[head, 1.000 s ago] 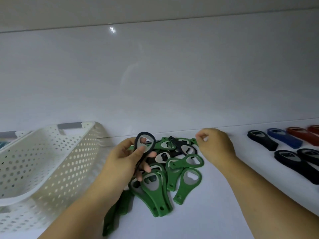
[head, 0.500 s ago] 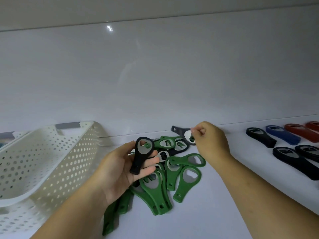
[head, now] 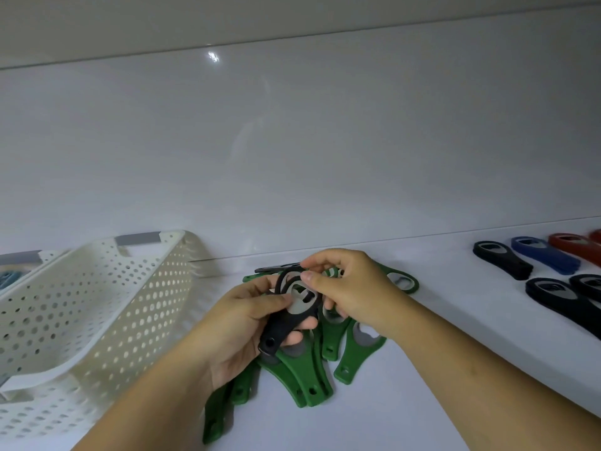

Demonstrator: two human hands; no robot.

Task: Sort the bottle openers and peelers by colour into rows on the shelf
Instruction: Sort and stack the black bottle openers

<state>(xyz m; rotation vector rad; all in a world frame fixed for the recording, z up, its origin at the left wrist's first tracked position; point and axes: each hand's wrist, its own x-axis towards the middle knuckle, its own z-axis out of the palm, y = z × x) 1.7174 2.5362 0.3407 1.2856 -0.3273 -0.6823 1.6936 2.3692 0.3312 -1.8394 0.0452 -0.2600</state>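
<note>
My left hand grips a black bottle opener by its handle, above a pile of green bottle openers on the white shelf. My right hand pinches a second black opener by its ring, right against the first one. At the right lie sorted openers: a black one, a blue one and a red one in the back row, with two more black ones in front of them.
A white perforated basket lies tipped at the left, with a second basket behind it. The white back wall rises just behind the pile. One green opener pokes out to the right of my right hand.
My right hand lifted a black opener from the back of the pile and carried it left to my left hand, which lowered and tilted the opener it holds.
</note>
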